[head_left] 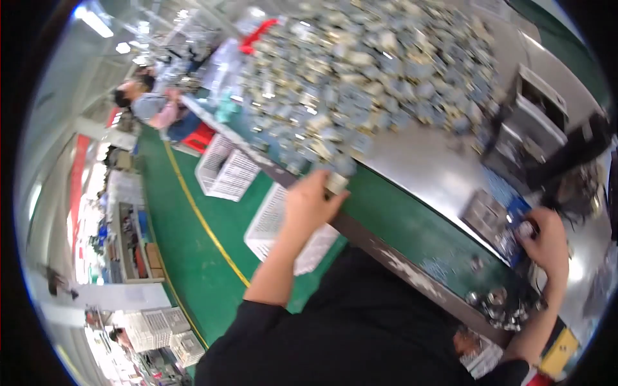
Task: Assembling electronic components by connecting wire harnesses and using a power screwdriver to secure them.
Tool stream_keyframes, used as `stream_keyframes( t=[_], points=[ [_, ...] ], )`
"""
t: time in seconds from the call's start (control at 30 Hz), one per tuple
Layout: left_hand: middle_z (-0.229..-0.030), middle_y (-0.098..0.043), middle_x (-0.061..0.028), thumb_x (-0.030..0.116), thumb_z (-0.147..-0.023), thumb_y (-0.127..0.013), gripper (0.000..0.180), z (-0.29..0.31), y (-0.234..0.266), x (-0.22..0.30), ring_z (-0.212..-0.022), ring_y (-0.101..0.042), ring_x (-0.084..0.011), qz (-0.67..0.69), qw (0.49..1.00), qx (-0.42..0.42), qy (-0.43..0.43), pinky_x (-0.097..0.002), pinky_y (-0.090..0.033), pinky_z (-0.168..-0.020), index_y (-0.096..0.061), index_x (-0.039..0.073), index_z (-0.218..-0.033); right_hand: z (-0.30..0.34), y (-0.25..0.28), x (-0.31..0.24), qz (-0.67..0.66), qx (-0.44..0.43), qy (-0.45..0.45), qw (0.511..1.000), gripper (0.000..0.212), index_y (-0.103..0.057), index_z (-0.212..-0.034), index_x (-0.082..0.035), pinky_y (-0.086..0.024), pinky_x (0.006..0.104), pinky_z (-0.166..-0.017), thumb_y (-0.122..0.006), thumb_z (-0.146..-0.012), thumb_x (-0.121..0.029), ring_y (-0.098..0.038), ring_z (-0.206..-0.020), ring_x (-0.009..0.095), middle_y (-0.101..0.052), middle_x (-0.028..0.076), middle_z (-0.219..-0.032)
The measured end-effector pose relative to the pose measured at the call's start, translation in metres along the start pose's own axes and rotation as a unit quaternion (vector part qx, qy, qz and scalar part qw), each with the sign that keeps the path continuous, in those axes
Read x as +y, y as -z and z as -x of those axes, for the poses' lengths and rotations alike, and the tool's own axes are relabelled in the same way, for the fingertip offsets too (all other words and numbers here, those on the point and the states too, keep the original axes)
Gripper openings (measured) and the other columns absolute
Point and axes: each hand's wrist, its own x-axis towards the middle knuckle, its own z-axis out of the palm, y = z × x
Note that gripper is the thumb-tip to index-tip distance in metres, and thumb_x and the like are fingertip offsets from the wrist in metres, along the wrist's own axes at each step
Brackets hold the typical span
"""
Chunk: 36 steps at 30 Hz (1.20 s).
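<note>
My left hand (308,204) is at the near edge of the bench, its thumb and fingers closed round a small cream-coloured block part (337,183). Just beyond it spreads a large heap of similar grey-and-cream parts (380,71). On the right, my right hand (548,243) has its fingers curled round a small round silvery piece (528,229). That piece is beside a grey metal block fixture (487,215) with a blue part (517,211) at its side. Blur and the fingers hide the finer detail of both held pieces.
A dark machine with a grey housing (531,112) stands at the right. Several shiny round metal parts (499,302) lie near the bench's front edge. White perforated baskets (264,225) stand on the green floor at left. Farther off, a person (151,106) sits beside the bench.
</note>
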Motion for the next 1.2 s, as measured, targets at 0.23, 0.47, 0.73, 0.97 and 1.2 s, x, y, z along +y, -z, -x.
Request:
stream_keyframes(
  t=[0.23, 0.47, 0.73, 0.97, 1.2],
  points=[
    [-0.107, -0.074, -0.013, 0.023, -0.09, -0.083, 0.045, 0.014, 0.018, -0.014, -0.086, -0.074, -0.0282, 0.071, 0.996, -0.016, -0.058, -0.0385, -0.057, -0.075, -0.066, 0.003, -0.126, 0.005, 0.011, -0.013, 0.032, -0.057, 0.034, 0.997, 0.022, -0.062, -0.094, 0.001, -0.048, 0.0471, -0.083, -0.072, -0.074, 0.004, -0.06, -0.094, 0.042, -0.062, 0.019, -0.096],
    [-0.13, -0.066, -0.0142, 0.023, -0.111, -0.055, 0.047, 0.006, 0.023, -0.008, -0.119, -0.07, -0.0306, 0.658, 0.734, -0.167, 0.021, -0.0386, -0.061, -0.092, -0.044, 0.007, -0.154, 0.0, 0.007, -0.028, 0.029, -0.004, 0.01, 1.0, 0.017, -0.059, -0.088, 0.002, -0.046, 0.0483, -0.077, -0.072, -0.078, 0.004, -0.058, -0.087, 0.041, -0.06, 0.019, -0.09],
    [-0.146, -0.055, -0.02, 0.026, -0.113, -0.05, 0.058, -0.019, 0.018, 0.073, -0.129, -0.065, -0.0365, 0.797, 0.533, -0.28, -0.046, -0.043, -0.059, -0.099, -0.026, 0.011, -0.163, -0.005, -0.004, -0.015, 0.027, -0.021, 0.005, 0.999, 0.019, -0.058, -0.091, 0.003, -0.046, 0.0498, -0.079, -0.072, -0.078, 0.004, -0.057, -0.09, 0.043, -0.059, 0.02, -0.092],
    [-0.146, -0.056, -0.0192, 0.024, -0.112, -0.053, 0.053, -0.031, 0.01, 0.112, -0.129, -0.065, -0.0332, 0.731, 0.592, -0.311, -0.135, -0.0417, -0.057, -0.101, -0.035, 0.009, -0.159, 0.003, 0.012, -0.02, 0.02, -0.009, 0.014, 1.0, 0.017, -0.058, -0.09, 0.003, -0.046, 0.05, -0.08, -0.07, -0.078, 0.004, -0.059, -0.093, 0.045, -0.06, 0.021, -0.095],
    [-0.139, -0.061, -0.0188, 0.017, -0.106, -0.065, 0.057, -0.035, 0.005, 0.131, -0.123, -0.069, -0.0355, 0.728, 0.606, -0.299, -0.113, -0.0447, -0.06, -0.099, -0.041, 0.004, -0.155, -0.012, 0.007, -0.005, -0.004, -0.048, 0.023, 0.999, 0.015, -0.06, -0.102, 0.005, -0.048, 0.052, -0.086, -0.062, -0.087, 0.003, -0.058, -0.101, 0.051, -0.061, 0.027, -0.106]
  ],
)
